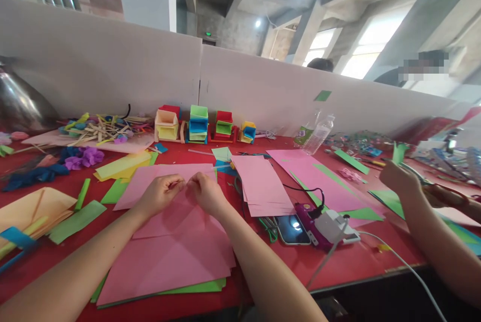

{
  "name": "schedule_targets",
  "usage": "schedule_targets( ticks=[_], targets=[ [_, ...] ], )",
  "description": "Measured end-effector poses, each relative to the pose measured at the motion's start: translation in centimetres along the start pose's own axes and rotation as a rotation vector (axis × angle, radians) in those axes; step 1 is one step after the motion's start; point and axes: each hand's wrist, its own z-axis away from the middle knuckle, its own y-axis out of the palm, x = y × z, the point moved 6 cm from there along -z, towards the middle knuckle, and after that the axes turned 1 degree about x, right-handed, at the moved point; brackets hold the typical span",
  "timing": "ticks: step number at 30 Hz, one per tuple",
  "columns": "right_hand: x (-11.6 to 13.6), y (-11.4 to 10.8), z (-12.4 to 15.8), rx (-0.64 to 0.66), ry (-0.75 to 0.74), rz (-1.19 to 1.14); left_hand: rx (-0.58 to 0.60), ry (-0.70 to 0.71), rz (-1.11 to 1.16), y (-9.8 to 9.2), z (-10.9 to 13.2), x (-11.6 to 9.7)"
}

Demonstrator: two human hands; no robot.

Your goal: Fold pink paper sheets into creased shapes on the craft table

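My left hand [164,194] and my right hand [206,193] meet with fingertips close together, both closed in a pinch. They are over a stack of pink paper [169,267], near its far part. Whatever is between the fingers is too small or hidden to make out. Green sheets [199,286] show under the stack's near edge. Just right of my right hand lies a second pile of pink paper [263,184]. Yellow paper strips [124,164] are beyond my left forearm.
Folded paper boxes [198,124] stand in several stacks along the white partition [112,56]. A phone [293,229] and a purple power strip [313,227] with cables lie to the right. Farther right, another person's hand [400,182] holds green paper, near scissors [447,194]. Plastic bottles [319,134] stand behind.
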Motion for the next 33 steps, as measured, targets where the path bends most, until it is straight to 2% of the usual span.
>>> schedule_targets(
  ticks=[4,6,8,11,13,15,18,21,33],
  targets=[
    [-2.0,-2.3,-0.4,-0.107,0.054,0.015,-0.213,-0.088,-0.003,-3.5,-0.1,1.8],
    [-2.3,-2.9,-0.6,-0.148,0.057,-0.009,-0.244,-0.124,0.028,-4.4,-0.1,2.6],
    [-1.5,-2.5,-0.6,-0.144,0.008,-0.089,-0.193,-0.113,0.068,-3.9,-0.2,2.6],
    [0.4,-0.8,-0.4,-0.03,-0.08,-0.256,-0.107,-0.056,0.099,-2.2,-0.2,1.3],
    [1.0,0.0,-0.3,0.038,-0.083,-0.299,-0.053,-0.046,0.132,-1.1,-0.2,0.6],
    [0.9,-0.2,-0.4,0.02,-0.061,-0.274,-0.018,-0.055,0.167,-0.6,-0.2,0.3],
    [0.3,-1.1,-0.6,-0.042,-0.05,-0.221,0.006,-0.083,0.217,-0.8,-0.2,0.6],
    [0.2,-1.4,-0.7,-0.025,-0.062,-0.228,0.012,-0.108,0.279,-1.0,-0.3,1.1],
    [-0.3,-0.9,-0.7,-0.012,-0.006,-0.273,-0.004,-0.154,0.355,-0.7,-0.4,2.1]
  ],
)
